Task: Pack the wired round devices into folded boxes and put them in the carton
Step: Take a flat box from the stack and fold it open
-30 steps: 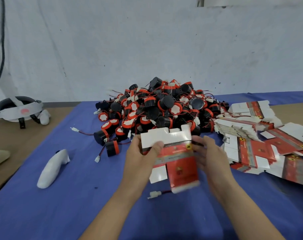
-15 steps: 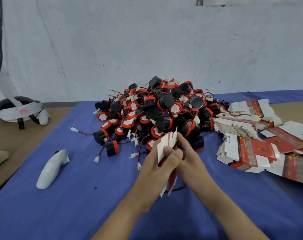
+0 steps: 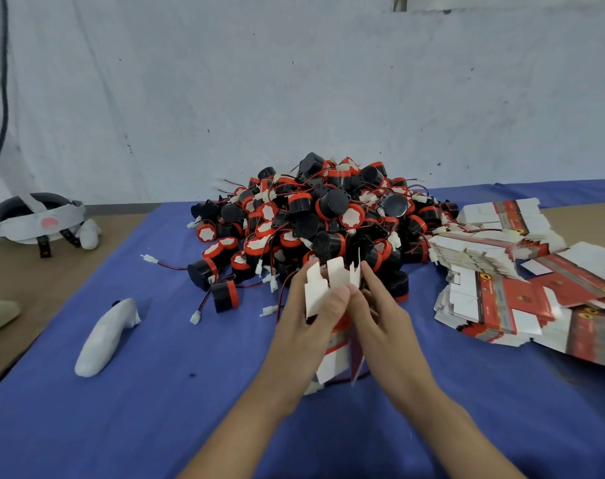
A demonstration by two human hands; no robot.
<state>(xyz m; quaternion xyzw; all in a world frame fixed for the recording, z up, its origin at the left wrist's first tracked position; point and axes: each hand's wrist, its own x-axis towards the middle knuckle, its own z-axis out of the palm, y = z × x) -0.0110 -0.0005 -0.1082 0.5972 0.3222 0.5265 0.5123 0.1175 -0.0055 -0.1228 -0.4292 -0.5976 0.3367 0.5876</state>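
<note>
Both hands close on a half-folded box (image 3: 330, 288) above the blue cloth (image 3: 156, 392), just in front of the pile of round devices (image 3: 315, 219).

We see the box as white card with red printed panels, its white flaps standing up and splayed; a red wire with a white connector (image 3: 311, 387) trails from beneath it. The left hand (image 3: 301, 326) wraps its side, thumb pressing a flap; the right hand (image 3: 380, 319) pinches the other side, and the two thumbs meet. Flat box blanks (image 3: 494, 271) lie stacked to the right of the pile.
</note>
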